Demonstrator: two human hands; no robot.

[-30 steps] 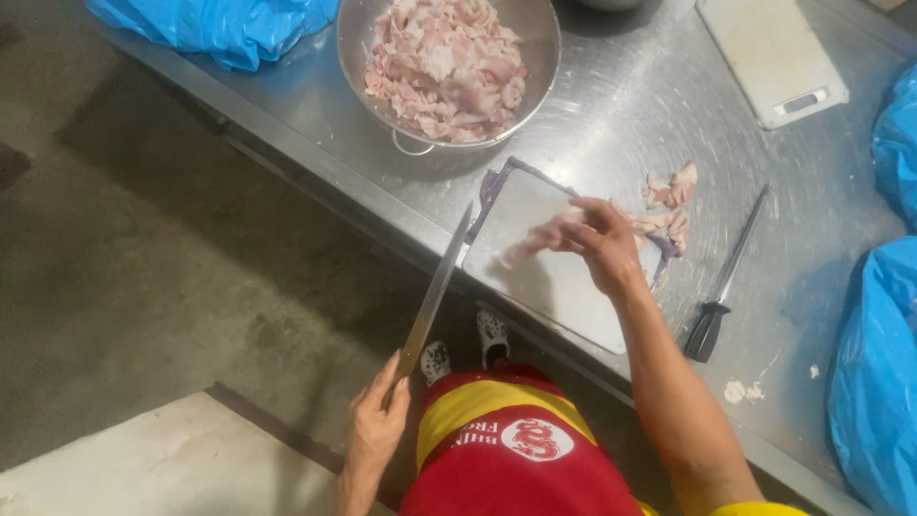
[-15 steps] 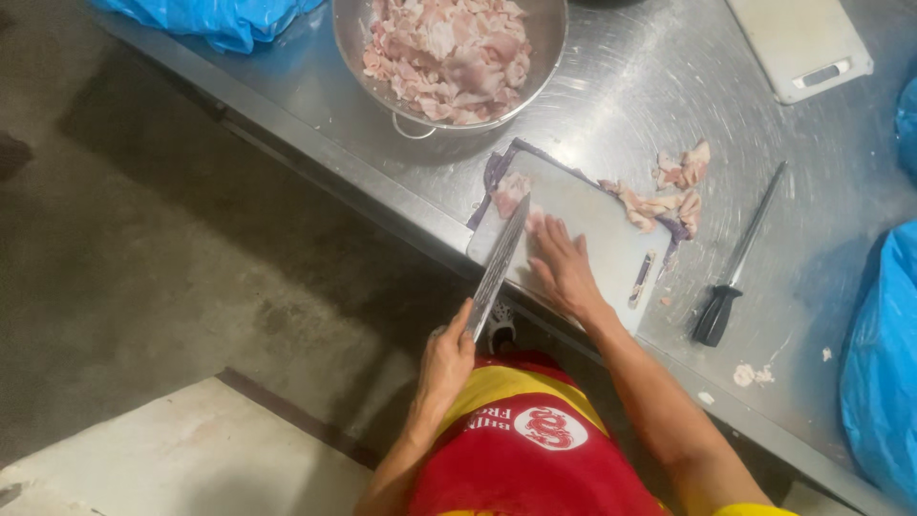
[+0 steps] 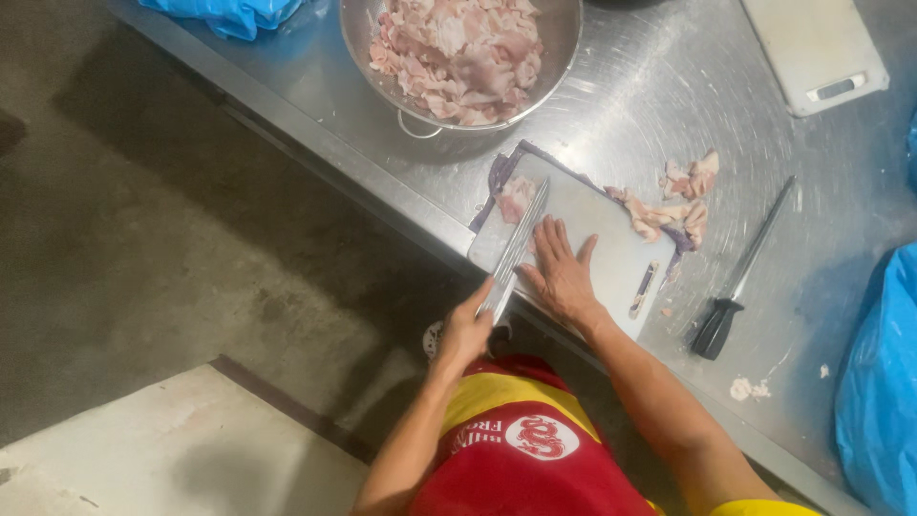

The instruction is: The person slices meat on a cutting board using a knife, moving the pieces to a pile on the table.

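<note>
Pink meat piece (image 3: pixel 516 198) lies at the cutting board's (image 3: pixel 611 250) far left corner on the counter (image 3: pixel 688 86). A long knife (image 3: pixel 521 248), clenched in the left hand (image 3: pixel 465 330), points at it; the right hand (image 3: pixel 561 272) presses flat, released, just beside the blade.

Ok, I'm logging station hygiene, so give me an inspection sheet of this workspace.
Surface: steel table, scuffed, with scattered meat scraps.
Job's things: grey cutting board at the table edge; meat piece on its far corner; cleaver lying low across the board.
Clutter: metal bowl full of cut meat; meat pile beside the board; sharpening steel; second board; blue bags.
Grippers: left hand grips the cleaver handle; right hand flat on the board.
Cables: nothing seen.
Surroundings: concrete floor, stained.
</note>
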